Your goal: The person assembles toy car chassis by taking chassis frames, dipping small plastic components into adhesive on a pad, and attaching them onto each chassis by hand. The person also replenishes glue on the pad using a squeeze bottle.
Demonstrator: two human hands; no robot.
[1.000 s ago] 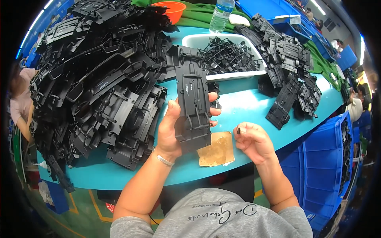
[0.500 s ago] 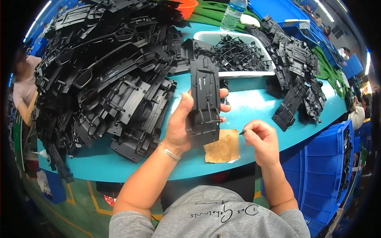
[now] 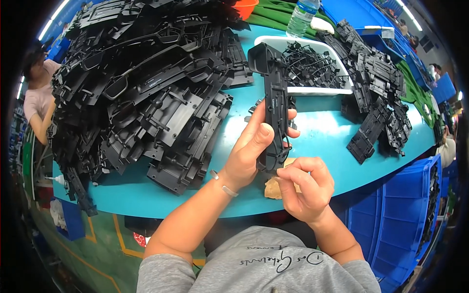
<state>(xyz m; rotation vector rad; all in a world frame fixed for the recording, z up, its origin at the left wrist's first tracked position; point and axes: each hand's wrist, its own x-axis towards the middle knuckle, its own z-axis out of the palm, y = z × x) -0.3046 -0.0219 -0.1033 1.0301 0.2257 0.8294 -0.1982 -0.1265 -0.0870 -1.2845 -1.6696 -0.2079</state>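
My left hand [image 3: 244, 158] is wrapped round a long black moulded plastic panel [image 3: 276, 105], held up above the turquoise table and turned with its narrow edge toward me. Thumb and fingers grip it from both sides. At its lower end, my right hand [image 3: 310, 190] is closed in a pinch, fingertips against or very near the panel. Whatever sits between those fingertips is too small and covered to make out. Below the panel lies a brown cardboard-like square [image 3: 272, 189], partly hidden by my hands.
A large heap of black panels [image 3: 171, 112] covers the table's left side; more panels [image 3: 376, 73] are stacked at the right. Behind my hands stands a white tray [image 3: 320, 91] of small black parts. A water bottle [image 3: 302, 19], blue crates [image 3: 391, 210] and a seated person [image 3: 41, 93] surround the table.
The panel has turned from its broad face to its edge. My right hand, which pinched a small dark piece beside the cardboard, has moved left to the panel's lower end.
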